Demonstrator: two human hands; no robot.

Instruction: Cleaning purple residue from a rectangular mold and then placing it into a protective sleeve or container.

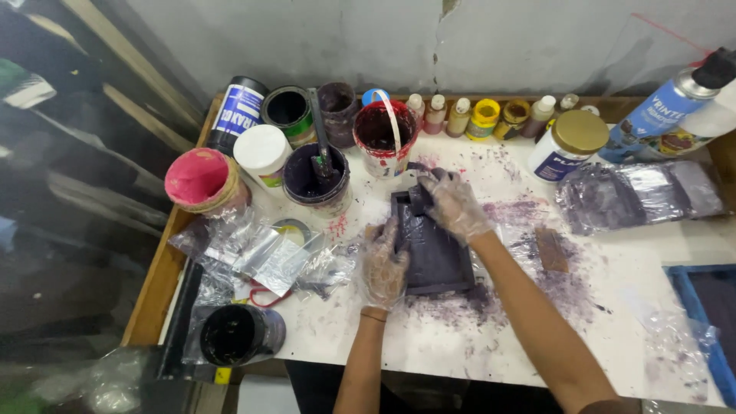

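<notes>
left hand (pixel 383 268) gloved, pressing dark tray (pixel 434 249) edge; right hand (pixel 454 205) gloved, gripping tray top; purple-stained table (pixel 629 307)

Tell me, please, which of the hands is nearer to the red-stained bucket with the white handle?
The right hand, gripping the top of the dark tray, just below the bucket. The left hand holds the tray's lower left edge, farther away.
</notes>
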